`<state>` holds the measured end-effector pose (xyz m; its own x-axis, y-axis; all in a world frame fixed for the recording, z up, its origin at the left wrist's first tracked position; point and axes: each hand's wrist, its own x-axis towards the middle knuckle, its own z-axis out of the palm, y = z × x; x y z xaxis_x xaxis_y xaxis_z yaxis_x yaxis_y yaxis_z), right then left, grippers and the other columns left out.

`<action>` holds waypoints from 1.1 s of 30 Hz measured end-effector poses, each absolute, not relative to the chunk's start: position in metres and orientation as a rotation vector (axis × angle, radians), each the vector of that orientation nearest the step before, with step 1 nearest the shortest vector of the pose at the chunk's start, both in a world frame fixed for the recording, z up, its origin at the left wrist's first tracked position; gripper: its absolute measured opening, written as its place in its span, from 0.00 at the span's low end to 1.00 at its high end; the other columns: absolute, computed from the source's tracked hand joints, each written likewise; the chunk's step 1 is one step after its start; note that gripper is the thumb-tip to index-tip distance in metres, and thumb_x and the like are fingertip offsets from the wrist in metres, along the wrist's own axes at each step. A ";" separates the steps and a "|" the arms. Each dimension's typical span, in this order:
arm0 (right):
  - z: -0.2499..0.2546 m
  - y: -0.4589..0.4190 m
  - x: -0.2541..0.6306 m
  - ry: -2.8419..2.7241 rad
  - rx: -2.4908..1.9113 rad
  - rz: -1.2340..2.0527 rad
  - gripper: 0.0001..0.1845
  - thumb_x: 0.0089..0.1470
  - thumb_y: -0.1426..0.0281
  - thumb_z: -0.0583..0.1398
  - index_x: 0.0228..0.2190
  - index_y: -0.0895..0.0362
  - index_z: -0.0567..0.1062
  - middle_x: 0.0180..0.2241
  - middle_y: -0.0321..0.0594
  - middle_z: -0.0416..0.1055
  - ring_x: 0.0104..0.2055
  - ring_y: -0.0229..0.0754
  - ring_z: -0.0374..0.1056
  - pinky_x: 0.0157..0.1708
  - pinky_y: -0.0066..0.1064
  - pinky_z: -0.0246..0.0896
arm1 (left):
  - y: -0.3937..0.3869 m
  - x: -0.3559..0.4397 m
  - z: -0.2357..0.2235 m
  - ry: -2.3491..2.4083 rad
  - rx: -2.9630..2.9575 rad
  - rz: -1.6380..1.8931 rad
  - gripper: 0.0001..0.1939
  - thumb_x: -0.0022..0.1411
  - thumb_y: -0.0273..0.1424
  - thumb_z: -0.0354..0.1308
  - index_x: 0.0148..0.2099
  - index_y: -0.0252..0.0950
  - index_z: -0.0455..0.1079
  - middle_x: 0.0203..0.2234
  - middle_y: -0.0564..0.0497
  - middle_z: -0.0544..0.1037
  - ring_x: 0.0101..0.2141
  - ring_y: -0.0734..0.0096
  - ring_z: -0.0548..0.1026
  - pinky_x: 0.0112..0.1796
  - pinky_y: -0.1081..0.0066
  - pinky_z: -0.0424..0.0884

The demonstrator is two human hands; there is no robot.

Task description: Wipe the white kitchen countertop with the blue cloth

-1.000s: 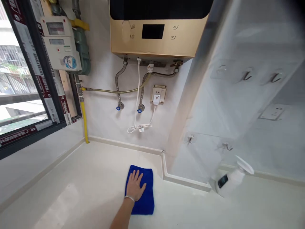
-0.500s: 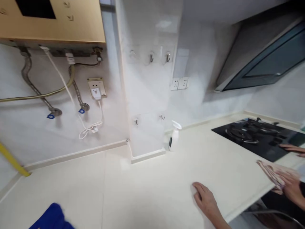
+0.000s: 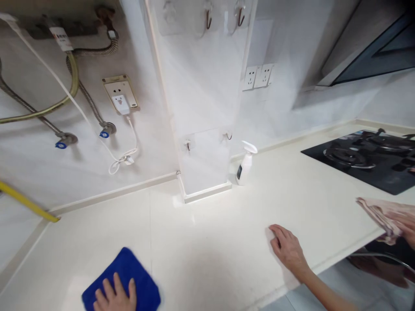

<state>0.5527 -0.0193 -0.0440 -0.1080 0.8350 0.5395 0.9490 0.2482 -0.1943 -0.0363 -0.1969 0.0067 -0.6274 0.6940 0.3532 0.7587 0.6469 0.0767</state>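
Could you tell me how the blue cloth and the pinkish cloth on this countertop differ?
The blue cloth is deep blue; the pinkish cloth is pale and washed-out. The blue cloth lies flat at the near left under the left hand; the pinkish cloth is bunched at the counter's right edge under another person's hand. Both rest on the cream countertop.

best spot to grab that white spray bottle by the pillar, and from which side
Grip the spray bottle around its narrow neck under the trigger head. It stands upright against the pillar base and wall, so probably come from the open counter side, front-right.
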 end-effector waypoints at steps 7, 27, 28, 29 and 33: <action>-0.042 -0.020 0.552 -1.978 -1.650 -0.282 0.19 0.59 0.72 0.50 0.51 0.57 0.69 0.52 0.45 0.71 0.52 0.47 0.66 0.50 0.40 0.62 | -0.133 0.075 0.005 -2.301 -1.739 -0.337 0.33 0.67 0.42 0.41 0.68 0.27 0.55 0.68 0.27 0.56 0.69 0.33 0.46 0.66 0.39 0.53; -0.045 -0.019 0.555 -1.994 -1.664 -0.205 0.21 0.60 0.71 0.50 0.54 0.54 0.65 0.54 0.45 0.70 0.55 0.48 0.65 0.53 0.45 0.64 | 0.056 0.250 0.015 -1.858 -2.790 -0.495 0.42 0.63 0.51 0.48 0.72 0.43 0.37 0.73 0.42 0.40 0.72 0.43 0.36 0.69 0.38 0.48; -0.045 -0.019 0.555 -1.997 -1.661 -0.202 0.21 0.60 0.71 0.50 0.54 0.54 0.65 0.54 0.44 0.70 0.55 0.48 0.65 0.53 0.45 0.64 | 0.064 0.253 0.014 -1.821 -2.820 -0.498 0.42 0.63 0.51 0.48 0.72 0.43 0.38 0.73 0.42 0.41 0.72 0.44 0.36 0.69 0.39 0.48; -0.045 -0.020 0.556 -2.000 -1.661 -0.197 0.21 0.60 0.71 0.50 0.55 0.54 0.65 0.54 0.44 0.69 0.55 0.48 0.65 0.53 0.45 0.64 | 0.071 0.256 0.014 -1.780 -2.853 -0.503 0.42 0.63 0.51 0.48 0.72 0.43 0.38 0.73 0.42 0.41 0.72 0.45 0.36 0.69 0.39 0.48; -0.047 -0.019 0.556 -1.999 -1.677 -0.178 0.22 0.59 0.72 0.50 0.56 0.53 0.64 0.54 0.44 0.69 0.55 0.48 0.65 0.54 0.46 0.64 | 0.094 0.269 0.015 -1.601 -2.982 -0.508 0.41 0.63 0.50 0.49 0.72 0.44 0.40 0.74 0.44 0.41 0.72 0.45 0.37 0.69 0.39 0.47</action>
<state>0.5561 -0.0195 -0.0470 -0.0980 0.8796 0.4655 0.9481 0.2247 -0.2250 0.2690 0.0937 0.0148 0.5279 0.8403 0.1237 0.7580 -0.5318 0.3777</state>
